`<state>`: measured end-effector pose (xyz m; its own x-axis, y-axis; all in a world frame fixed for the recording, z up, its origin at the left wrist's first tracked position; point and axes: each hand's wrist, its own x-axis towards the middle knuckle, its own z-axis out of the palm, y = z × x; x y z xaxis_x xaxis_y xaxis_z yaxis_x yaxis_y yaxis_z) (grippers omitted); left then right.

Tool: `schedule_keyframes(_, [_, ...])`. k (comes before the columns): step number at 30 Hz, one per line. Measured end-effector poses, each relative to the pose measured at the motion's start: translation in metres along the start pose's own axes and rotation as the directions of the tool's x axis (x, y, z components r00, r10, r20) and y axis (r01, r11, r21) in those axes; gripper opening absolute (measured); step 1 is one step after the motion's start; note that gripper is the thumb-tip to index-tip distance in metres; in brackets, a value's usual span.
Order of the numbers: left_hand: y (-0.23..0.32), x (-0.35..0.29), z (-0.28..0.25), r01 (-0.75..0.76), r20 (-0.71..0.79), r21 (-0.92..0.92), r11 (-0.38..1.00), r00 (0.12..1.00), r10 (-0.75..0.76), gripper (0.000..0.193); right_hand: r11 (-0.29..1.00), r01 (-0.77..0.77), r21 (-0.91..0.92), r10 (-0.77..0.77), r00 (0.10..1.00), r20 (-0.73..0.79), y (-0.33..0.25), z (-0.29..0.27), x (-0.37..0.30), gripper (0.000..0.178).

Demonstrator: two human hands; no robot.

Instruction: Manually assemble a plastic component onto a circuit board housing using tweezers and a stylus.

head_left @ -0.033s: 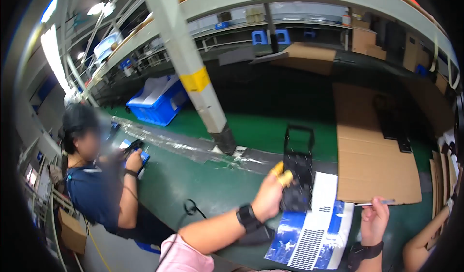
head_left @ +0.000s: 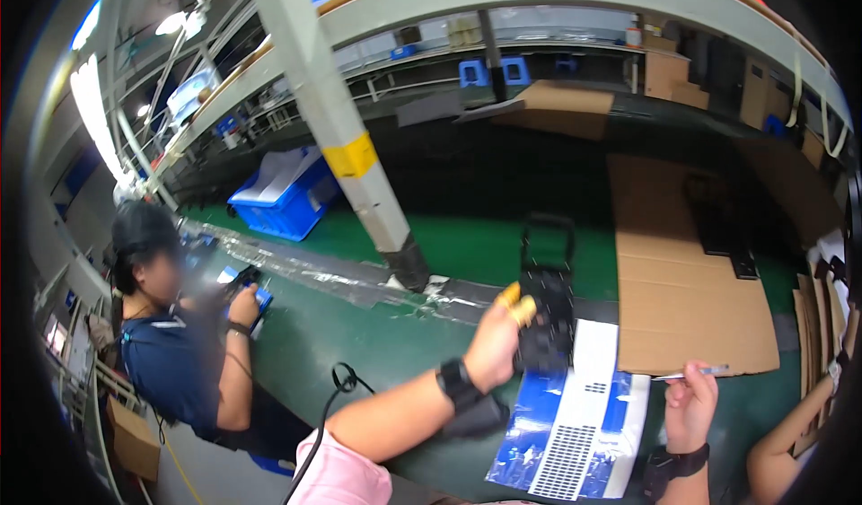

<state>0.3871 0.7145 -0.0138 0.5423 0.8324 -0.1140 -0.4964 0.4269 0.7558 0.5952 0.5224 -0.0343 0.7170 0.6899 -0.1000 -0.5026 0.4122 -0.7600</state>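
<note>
My left hand [head_left: 494,351], with yellow finger covers on its fingertips, grips the left edge of a black flat part [head_left: 548,325]. An open rectangular frame rises from that part's far end. Closed fingers of my right hand [head_left: 690,408] pinch a pair of slim metal tweezers [head_left: 711,370] near the front edge of a cardboard sheet [head_left: 687,312]. Between my hands, a white label sheet [head_left: 575,433] with rows of small dark labels lies over a glossy blue-and-white sheet [head_left: 521,447]. Dark bands circle both my wrists.
More black parts [head_left: 718,236] lie on the cardboard. At the left a co-worker [head_left: 175,352] holds a dark and blue item. A blue bin [head_left: 278,213] stands beyond a grey post [head_left: 346,137]. Another person's arm [head_left: 790,442] reaches in at the right, beside stacked cardboard [head_left: 808,334].
My left hand and the black part have shifted slightly up and to the left in the picture. The whole view has also moved slightly. Both grips stay the same.
</note>
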Motion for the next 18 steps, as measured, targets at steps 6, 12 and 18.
schedule_keyframes(6, [0.025, 0.119, -0.002, -0.034, -0.226, 0.7, 0.713, 0.937, 0.267, 0.06, 0.998, 0.044, 0.035, -0.044, 0.999, -0.022, -0.013, -0.002, 0.0, 0.006])
schedule_keyframes(12, [-0.009, -0.007, 0.002, -0.105, 0.116, 0.664, 0.74, 0.993, 0.037, 0.042, 0.998, -0.053, 0.032, 0.053, 0.999, -0.009, -0.013, -0.004, 0.001, 0.006])
schedule_keyframes(18, [-0.04, -0.038, -0.027, -0.16, -0.007, 0.537, 0.828, 0.981, 0.194, 0.026, 0.993, -0.101, -0.062, 0.105, 0.992, 0.071, -0.008, -0.002, -0.003, 0.003])
